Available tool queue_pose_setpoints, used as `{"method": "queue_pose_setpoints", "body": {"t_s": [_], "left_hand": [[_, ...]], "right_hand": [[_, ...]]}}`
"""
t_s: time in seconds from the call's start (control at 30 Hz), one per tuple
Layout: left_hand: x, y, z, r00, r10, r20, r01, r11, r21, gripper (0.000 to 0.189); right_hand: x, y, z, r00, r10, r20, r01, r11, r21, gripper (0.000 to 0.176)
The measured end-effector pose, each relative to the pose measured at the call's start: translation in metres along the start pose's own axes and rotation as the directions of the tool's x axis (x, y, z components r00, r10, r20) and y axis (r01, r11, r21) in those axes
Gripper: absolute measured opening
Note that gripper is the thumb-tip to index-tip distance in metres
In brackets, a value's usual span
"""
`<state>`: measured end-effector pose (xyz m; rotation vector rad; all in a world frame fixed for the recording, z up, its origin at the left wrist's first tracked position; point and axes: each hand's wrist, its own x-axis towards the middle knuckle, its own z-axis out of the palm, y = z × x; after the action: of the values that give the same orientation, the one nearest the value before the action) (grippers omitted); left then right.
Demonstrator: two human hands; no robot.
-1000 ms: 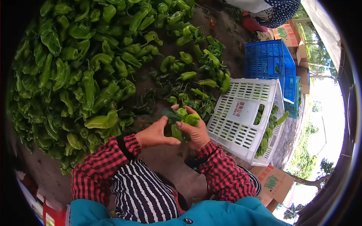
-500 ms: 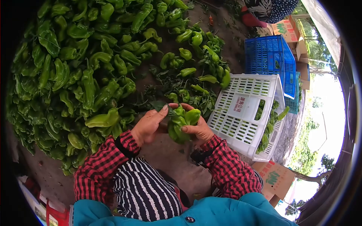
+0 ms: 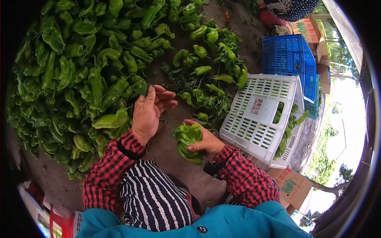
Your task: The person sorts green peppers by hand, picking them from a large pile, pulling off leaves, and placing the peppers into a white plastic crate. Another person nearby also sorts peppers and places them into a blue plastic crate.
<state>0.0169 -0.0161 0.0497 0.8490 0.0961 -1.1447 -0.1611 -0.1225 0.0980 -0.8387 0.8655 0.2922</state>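
Note:
My right hand (image 3: pixel 208 143) is closed around a small bunch of green peppers (image 3: pixel 185 144), its thumb lying across their near side. To the left of it, my left hand (image 3: pixel 146 117) is raised beside the pepper heap with the palm turned inward. A dark green leaf (image 3: pixel 141 90) sticks out at its thumb tip, and the other fingers are loosely curled. Below the left hand, a larger pale green pepper (image 3: pixel 110 120) lies on the edge of the big pepper heap (image 3: pixel 79 75).
A white plastic crate (image 3: pixel 254 115) lies tipped at the right with peppers inside. Behind it stand a blue crate (image 3: pixel 283 55) and cardboard boxes (image 3: pixel 291 186). Loose peppers and leaves (image 3: pixel 198 89) cover the ground ahead. A person's foot (image 3: pixel 270 16) shows at the top.
My hands have come apart. The left has moved up and left with the leaf at its thumb, while the right stays low with the peppers.

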Motion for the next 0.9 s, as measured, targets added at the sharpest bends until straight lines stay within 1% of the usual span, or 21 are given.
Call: {"method": "queue_pose_setpoints", "body": {"t_s": [0.07, 0.1, 0.13, 0.17, 0.2, 0.23, 0.27, 0.3, 0.33, 0.37, 0.43, 0.5, 0.57, 0.6, 0.63, 0.67, 0.7, 0.73, 0.77, 0.83, 0.9], "left_hand": [[-0.004, -0.002, 0.001, 0.999, -0.037, -0.03, 0.038, 0.999, 0.025, 0.042], [-0.005, -0.007, 0.005, 0.99, 0.112, -0.085, -0.067, 0.909, 0.411, 0.046], [-0.005, -0.011, 0.008, 0.96, 0.269, -0.075, -0.128, 0.664, 0.737, 0.05], [-0.007, -0.011, 0.009, 0.961, 0.266, -0.072, -0.129, 0.665, 0.736, 0.05], [-0.009, -0.009, 0.01, 0.964, 0.198, 0.176, -0.256, 0.524, 0.813, 0.051], [-0.011, -0.008, 0.01, 0.912, 0.084, 0.402, -0.402, 0.381, 0.833, 0.052], [-0.012, -0.015, 0.011, 0.841, 0.192, 0.506, -0.533, 0.135, 0.835, 0.041], [-0.013, -0.014, 0.011, 0.836, 0.19, 0.515, -0.542, 0.137, 0.829, 0.041], [-0.012, -0.015, 0.014, 0.895, 0.007, 0.446, -0.427, 0.302, 0.852, 0.036], [-0.009, -0.019, 0.021, 0.892, -0.198, 0.407, -0.29, 0.442, 0.849, 0.034], [-0.011, -0.029, 0.015, 0.856, -0.11, 0.505, -0.381, 0.525, 0.761, 0.031], [-0.004, -0.032, 0.005, 0.952, 0.163, 0.257, -0.304, 0.581, 0.755, 0.028], [0.002, -0.021, -0.006, 0.973, 0.193, 0.128, -0.22, 0.602, 0.768, 0.029], [0.006, -0.025, -0.031, 0.985, 0.04, 0.171, -0.169, 0.484, 0.859, 0.019], [-0.002, -0.027, -0.029, 0.984, 0.04, 0.174, -0.171, 0.489, 0.855, 0.019], [-0.009, -0.027, -0.025, 0.983, 0.0, 0.181, -0.149, 0.568, 0.81, 0.016], [-0.013, -0.023, -0.019, 0.98, -0.039, 0.195, -0.125, 0.639, 0.759, 0.019], [-0.018, -0.011, -0.01, 0.979, -0.096, 0.182, -0.075, 0.656, 0.751, 0.03], [-0.019, -0.009, -0.012, 0.977, -0.103, 0.189, -0.075, 0.66, 0.748, 0.03], [-0.021, -0.005, -0.022, 0.989, -0.113, 0.091, 0.037, 0.8, 0.598, 0.027], [-0.025, 0.003, -0.025, 0.991, -0.11, 0.071, 0.045, 0.795, 0.604, 0.024]], "right_hand": [[-0.012, -0.002, -0.007, 0.989, 0.099, 0.105, -0.129, 0.934, 0.333, 0.089], [-0.014, -0.002, -0.009, 0.99, 0.101, 0.099, -0.129, 0.935, 0.331, 0.089], [-0.015, -0.002, -0.012, 0.988, 0.081, 0.13, -0.124, 0.92, 0.37, 0.09], [-0.016, -0.001, -0.013, 0.985, 0.059, 0.161, -0.121, 0.903, 0.413, 0.091], [-0.016, -0.002, -0.011, 0.987, 0.03, 0.157, -0.093, 0.908, 0.408, 0.087], [-0.014, -0.002, -0.008, 0.987, 0.028, 0.156, -0.091, 0.907, 0.412, 0.087], [-0.012, -0.003, -0.005, 0.987, 0.029, 0.157, -0.088, 0.919, 0.383, 0.082], [-0.012, -0.005, -0.002, 0.988, 0.027, 0.15, -0.079, 0.933, 0.352, 0.078], [-0.012, -0.007, 0.001, 0.979, 0.041, 0.199, -0.1, 0.95, 0.297, 0.075], [-0.016, -0.007, 0.002, 0.97, 0.08, 0.232, -0.133, 0.966, 0.221, 0.072], [-0.028, -0.005, 0.001, 0.947, 0.158, 0.28, -0.225, 0.948, 0.227, 0.077], [-0.048, -0.013, 0.001, 0.935, 0.134, 0.328, -0.217, 0.949, 0.231, 0.095], [-0.076, -0.033, -0.009, 0.944, 0.1, 0.315, -0.15, 0.979, 0.137, 0.101], [-0.095, -0.045, -0.01, 0.964, -0.033, 0.266, -0.03, 0.973, 0.229, 0.102], [-0.117, -0.062, -0.016, 0.97, -0.127, 0.206, 0.074, 0.966, 0.248, 0.103], [-0.142, -0.084, -0.02, 0.973, -0.217, 0.074, 0.192, 0.947, 0.258, 0.105], [-0.166, -0.097, -0.033, 0.948, -0.311, -0.069, 0.319, 0.93, 0.183, 0.102], [-0.188, -0.112, -0.046, 0.884, -0.426, -0.193, 0.451, 0.885, 0.113, 0.099], [-0.211, -0.126, -0.063, 0.818, -0.486, -0.307, 0.504, 0.863, -0.024, 0.094], [-0.253, -0.14, -0.106, 0.656, -0.496, -0.569, 0.428, 0.865, -0.261, 0.089], [-0.284, -0.14, -0.161, 0.46, -0.465, -0.756, 0.239, 0.885, -0.399, 0.085]]}}
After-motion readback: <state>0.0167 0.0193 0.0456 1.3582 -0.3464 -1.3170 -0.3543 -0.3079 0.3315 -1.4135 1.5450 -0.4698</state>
